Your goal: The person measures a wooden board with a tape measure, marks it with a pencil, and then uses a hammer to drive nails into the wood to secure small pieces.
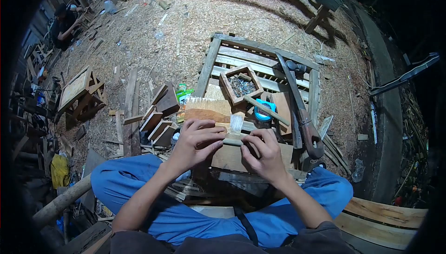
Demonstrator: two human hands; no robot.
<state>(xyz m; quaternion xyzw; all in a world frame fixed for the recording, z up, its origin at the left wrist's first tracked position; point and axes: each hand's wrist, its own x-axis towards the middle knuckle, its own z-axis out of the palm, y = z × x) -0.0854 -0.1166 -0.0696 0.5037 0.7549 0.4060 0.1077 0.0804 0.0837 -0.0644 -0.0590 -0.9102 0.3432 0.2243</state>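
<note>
A short wooden strip lies crosswise in front of me between my two hands, above a flat wooden board. My left hand has its fingers bent and its thumb below, pinching at the strip's left end. At the right end, my right hand curls its thumb and fingers around the edge; the exact contact is partly hidden. Just beyond stands a wide brush-like piece with a brown wooden body and pale ragged bristles. White bristles of a smaller brush show beside it.
A slatted wooden frame carries a wooden box of nails, a blue tape measure, a stick and a hand saw. Wood blocks are piled left. Shavings cover the ground. Another person sits far left.
</note>
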